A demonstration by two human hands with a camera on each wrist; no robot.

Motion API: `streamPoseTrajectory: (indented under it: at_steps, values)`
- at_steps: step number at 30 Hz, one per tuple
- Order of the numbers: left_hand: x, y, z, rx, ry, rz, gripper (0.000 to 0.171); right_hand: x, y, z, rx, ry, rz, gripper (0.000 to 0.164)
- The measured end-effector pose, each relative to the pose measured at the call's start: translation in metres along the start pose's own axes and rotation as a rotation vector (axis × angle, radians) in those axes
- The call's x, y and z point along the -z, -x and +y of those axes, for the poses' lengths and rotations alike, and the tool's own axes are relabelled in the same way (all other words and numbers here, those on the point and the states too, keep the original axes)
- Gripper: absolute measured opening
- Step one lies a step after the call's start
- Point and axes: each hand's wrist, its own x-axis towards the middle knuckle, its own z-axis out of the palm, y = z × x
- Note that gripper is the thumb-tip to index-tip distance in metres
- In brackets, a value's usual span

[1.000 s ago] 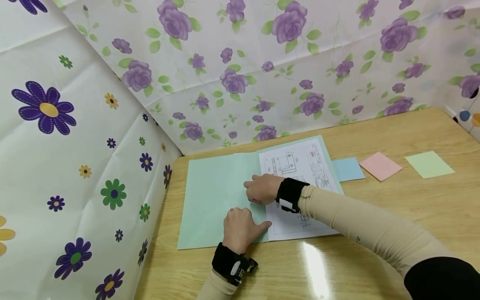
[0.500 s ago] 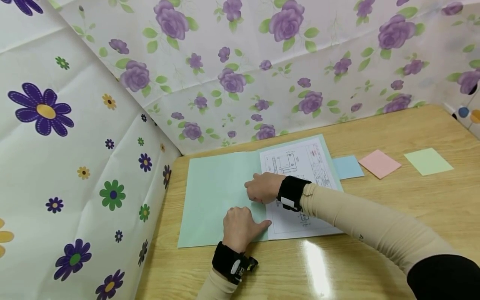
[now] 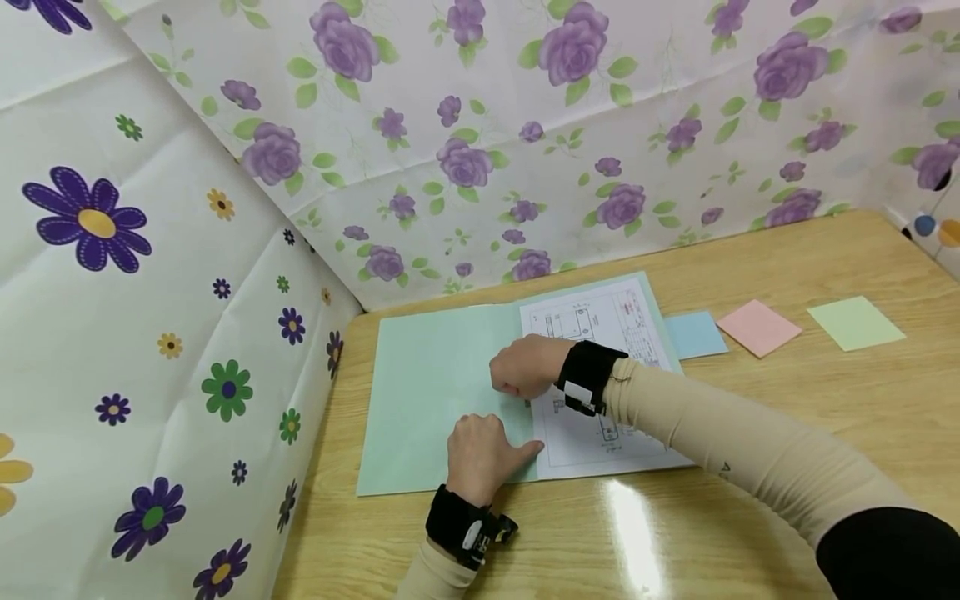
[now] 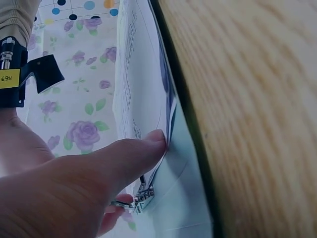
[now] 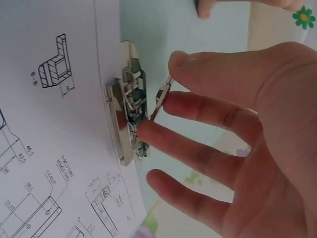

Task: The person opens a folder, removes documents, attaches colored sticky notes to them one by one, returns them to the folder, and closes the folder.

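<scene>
A pale green folder point(image 3: 420, 392) lies spread on the table, with printed technical drawings point(image 3: 577, 450) on its right side. My right hand point(image 3: 528, 367) is over the fold. In the right wrist view its thumb and forefinger pinch the lever point(image 5: 161, 96) of a metal clip point(image 5: 131, 104), the lever standing out from the clip beside the sheets. Below it, my left hand point(image 3: 480, 454) rests on the folder, thumb stretched to the right. The left wrist view shows that thumb point(image 4: 133, 151) pressing at the sheets' edge; its other fingers are hidden there.
Blue point(image 3: 697, 333), pink point(image 3: 760, 327) and light green point(image 3: 857, 322) paper squares lie in a row right of the folder on the wooden table point(image 3: 795, 400). Flower-printed sheets point(image 3: 420, 142) hang along the back and left sides.
My right hand has shifted slightly up and its fingers have turned inward, so a bit of the clip shows below it. The left hand and the folder stay in place.
</scene>
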Motion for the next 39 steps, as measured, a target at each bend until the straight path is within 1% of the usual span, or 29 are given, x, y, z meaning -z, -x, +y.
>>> streamPoseTrajectory:
  at_steps: [4, 9, 11, 14, 17, 21, 25, 28, 30, 33, 39]
  values:
    - [-0.002, 0.001, 0.001, 0.003, 0.006, -0.008, 0.089, 0.005, 0.001, 0.001, -0.025, 0.035, 0.037, 0.050]
    - [-0.003, 0.001, 0.000, 0.001, -0.006, -0.008, 0.088, 0.008, 0.003, 0.007, -0.049, 0.108, 0.143, 0.039]
    - [-0.004, 0.002, 0.000, -0.001, -0.010, -0.005, 0.088, 0.009, 0.004, 0.009, -0.048, 0.128, 0.182, 0.037]
    - [-0.004, 0.002, -0.001, -0.011, -0.023, 0.009, 0.088, 0.012, 0.006, 0.011, -0.040, 0.158, 0.239, 0.045]
    - [-0.004, 0.000, -0.003, -0.020, -0.025, 0.021, 0.088, 0.015, 0.009, 0.013, -0.050, 0.218, 0.307, 0.054]
    - [-0.004, -0.001, -0.004, -0.024, -0.020, 0.024, 0.088, 0.016, 0.010, 0.016, -0.095, 0.279, 0.374, 0.056]
    - [-0.004, 0.000, -0.005, -0.020, -0.034, 0.018, 0.087, 0.010, 0.008, 0.020, -0.117, 0.320, 0.457, 0.057]
    - [-0.003, 0.001, -0.005, -0.013, -0.034, 0.012, 0.087, 0.004, 0.007, 0.023, -0.124, 0.392, 0.539, 0.061]
    - [-0.002, 0.001, -0.004, -0.012, -0.028, 0.017, 0.087, -0.001, 0.007, 0.025, -0.144, 0.438, 0.576, 0.063]
    - [-0.001, 0.001, -0.002, -0.013, -0.016, 0.023, 0.086, -0.006, 0.007, 0.027, -0.178, 0.468, 0.596, 0.065]
    - [0.002, 0.001, 0.001, -0.005, -0.003, 0.023, 0.086, -0.011, 0.008, 0.030, -0.190, 0.438, 0.578, 0.065]
